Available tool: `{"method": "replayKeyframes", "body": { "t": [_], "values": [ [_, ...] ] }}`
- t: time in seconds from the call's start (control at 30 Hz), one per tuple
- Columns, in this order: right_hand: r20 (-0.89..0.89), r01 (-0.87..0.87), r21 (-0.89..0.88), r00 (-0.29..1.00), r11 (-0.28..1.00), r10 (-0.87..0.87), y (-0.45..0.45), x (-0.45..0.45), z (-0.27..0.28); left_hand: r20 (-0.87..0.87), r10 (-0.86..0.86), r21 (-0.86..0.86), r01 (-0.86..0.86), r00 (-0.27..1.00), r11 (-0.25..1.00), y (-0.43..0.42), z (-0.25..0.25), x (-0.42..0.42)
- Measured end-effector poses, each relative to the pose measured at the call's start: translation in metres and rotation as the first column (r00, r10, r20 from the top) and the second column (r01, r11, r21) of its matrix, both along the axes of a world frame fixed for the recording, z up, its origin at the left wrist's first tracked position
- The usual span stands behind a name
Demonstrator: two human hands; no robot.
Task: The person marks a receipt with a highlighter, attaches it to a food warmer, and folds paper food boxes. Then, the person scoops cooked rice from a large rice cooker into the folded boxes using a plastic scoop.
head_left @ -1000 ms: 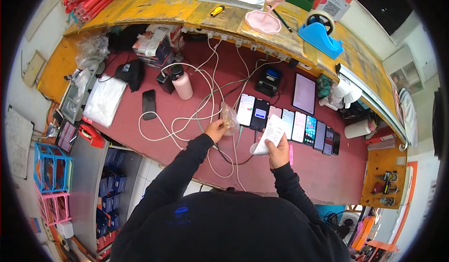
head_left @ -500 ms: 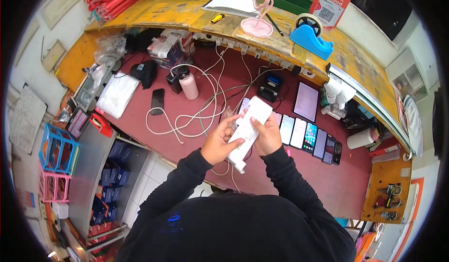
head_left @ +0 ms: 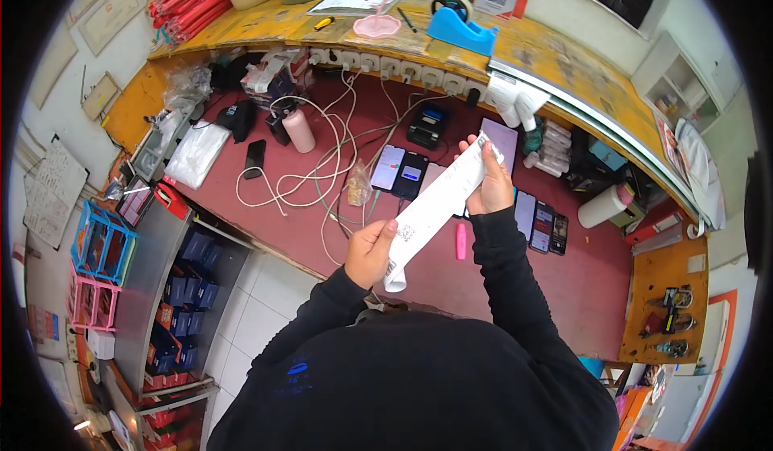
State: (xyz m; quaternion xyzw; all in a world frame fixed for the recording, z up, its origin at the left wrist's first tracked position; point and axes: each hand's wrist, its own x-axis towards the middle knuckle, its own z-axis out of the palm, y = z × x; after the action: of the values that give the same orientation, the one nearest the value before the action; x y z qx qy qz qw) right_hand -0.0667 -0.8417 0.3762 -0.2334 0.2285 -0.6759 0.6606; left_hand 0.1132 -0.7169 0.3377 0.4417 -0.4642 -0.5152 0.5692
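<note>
Left hand (head_left: 369, 254) grasps a long white paper slip (head_left: 439, 201) near its lower end, thumb laid over the paper, at 8 o'clock from the slip's middle. At 2 o'clock, the right hand (head_left: 493, 185) clasps the upper end between thumb and fingers. Stretched between the 2 hands, above the dark red surface (head_left: 564, 306), the slip slants from 7 o'clock up to 1 o'clock, its bottom end curled and a square code (head_left: 407, 231) printed near that end.

By the same clock, a pink marker (head_left: 460, 242) lies on the surface at 5 o'clock. At 10 o'clock, 2 lit phones (head_left: 388, 167) lie side by side; 3 more phones (head_left: 541, 225) lie at 4 o'clock, just beyond the right forearm. Around 1 o'clock is a tablet (head_left: 499, 135), partly hidden by the right hand. A black device (head_left: 427, 125) sits at 12 o'clock, with a blue tape dispenser (head_left: 461, 32) farther out on the yellow shelf (head_left: 555, 47). Between 9 and 10 o'clock lies a clear plastic bag (head_left: 358, 184); a pink bottle (head_left: 299, 131) stands farther off at 10 o'clock
</note>
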Motion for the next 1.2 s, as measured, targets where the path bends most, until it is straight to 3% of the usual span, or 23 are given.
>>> {"method": "replayKeyframes", "body": {
  "t": [0.1, 0.17, 0.23, 0.27, 0.3, 0.37, 0.43, 0.5, 0.6, 0.63, 0.7, 0.73, 0.77, 0.83, 0.87, 0.97, 1.03, 1.1, 1.17, 1.2],
  "values": [
    [0.066, 0.103, -0.175, 0.994, 0.979, -0.092, -0.012, -0.054, -0.008, -0.079, 0.147, -0.033, -0.150, 0.986, 0.988, 0.005, 0.005, -0.008],
    [0.085, 0.320, -0.186, 0.947, 0.929, -0.310, -0.010, -0.099, 0.017, 0.064, 0.221, -0.020, -0.220, 0.973, 0.975, 0.006, 0.010, 0.005],
    [-0.188, 0.358, -0.304, 0.886, 0.883, -0.424, -0.031, -0.146, 0.002, 0.191, 0.226, -0.056, -0.219, 0.955, 0.974, 0.008, 0.004, 0.018],
    [-0.317, 0.374, -0.364, 0.811, 0.853, -0.491, -0.037, -0.169, 0.000, 0.229, 0.262, -0.145, -0.233, 0.937, 0.961, 0.007, -0.004, 0.021],
    [-0.321, 0.404, -0.480, 0.746, 0.779, -0.584, -0.038, -0.177, 0.009, 0.260, 0.299, -0.230, -0.242, 0.918, 0.943, 0.006, -0.011, 0.022],
    [-0.400, 0.414, -0.581, 0.604, 0.701, -0.689, -0.035, -0.186, 0.035, -0.053, 0.133, -0.018, -0.134, 0.990, 0.991, 0.019, -0.006, 0.022],
    [-0.365, 0.415, -0.662, 0.549, 0.624, -0.752, -0.046, -0.188, 0.050, -0.040, 0.159, -0.036, -0.160, 0.987, 0.986, 0.023, -0.009, 0.020],
    [-0.450, 0.394, -0.715, 0.373, 0.578, -0.811, -0.079, -0.203, 0.034, 0.062, 0.198, -0.095, -0.191, 0.978, 0.977, 0.029, -0.013, 0.020],
    [-0.587, 0.529, -0.574, 0.266, 0.625, -0.765, -0.096, -0.203, 0.015, 0.139, 0.199, -0.062, -0.192, 0.970, 0.979, 0.043, -0.014, 0.023],
    [-0.616, 0.558, -0.611, 0.110, 0.562, -0.780, -0.103, -0.206, 0.009, 0.111, 0.195, -0.101, -0.184, 0.974, 0.978, 0.041, -0.011, 0.021],
    [-0.643, 0.549, -0.669, -0.087, 0.502, -0.761, -0.096, -0.205, 0.017, 0.053, 0.190, -0.150, -0.181, 0.980, 0.972, 0.047, -0.012, 0.017],
    [-0.637, 0.526, -0.696, -0.140, 0.489, -0.758, -0.096, -0.206, 0.021, 0.051, 0.134, 0.023, -0.135, 0.990, 0.991, 0.055, -0.018, 0.029],
    [-0.557, 0.464, -0.783, -0.226, 0.415, -0.799, -0.102, -0.208, 0.021, 0.009, 0.159, -0.007, -0.159, 0.987, 0.987, 0.059, -0.019, 0.026],
    [-0.591, 0.313, -0.805, -0.339, 0.504, -0.732, -0.092, -0.203, 0.035, -0.067, 0.214, -0.061, -0.218, 0.975, 0.974, 0.060, -0.016, 0.020],
    [-0.564, 0.228, -0.821, -0.458, 0.523, -0.686, -0.085, -0.198, 0.044, -0.080, 0.195, -0.059, -0.200, 0.978, 0.978, 0.060, -0.014, 0.019],
    [-0.334, -0.063, -0.851, -0.701, 0.521, -0.630, -0.079, -0.192, 0.058, -0.107, 0.186, 0.010, -0.186, 0.977, 0.982, 0.062, -0.020, 0.021],
    [-0.330, -0.124, -0.775, -0.758, 0.620, -0.563, -0.078, -0.187, 0.064, -0.123, 0.183, 0.056, -0.177, 0.975, 0.983, 0.058, -0.031, 0.019],
    [-0.250, -0.209, -0.763, -0.778, 0.612, -0.576, -0.078, -0.184, 0.067, -0.287, 0.151, 0.229, -0.086, 0.946, 0.970, 0.052, -0.053, 0.016],
    [-0.139, -0.283, -0.787, -0.785, 0.549, -0.603, -0.082, -0.187, 0.064, -0.396, 0.128, 0.284, -0.012, 0.909, 0.959, 0.039, -0.077, -0.006],
    [-0.144, -0.303, -0.756, -0.788, 0.581, -0.599, -0.083, -0.190, 0.065, -0.445, 0.085, 0.309, 0.063, 0.891, 0.949, 0.035, -0.092, -0.019]
  ]
}}
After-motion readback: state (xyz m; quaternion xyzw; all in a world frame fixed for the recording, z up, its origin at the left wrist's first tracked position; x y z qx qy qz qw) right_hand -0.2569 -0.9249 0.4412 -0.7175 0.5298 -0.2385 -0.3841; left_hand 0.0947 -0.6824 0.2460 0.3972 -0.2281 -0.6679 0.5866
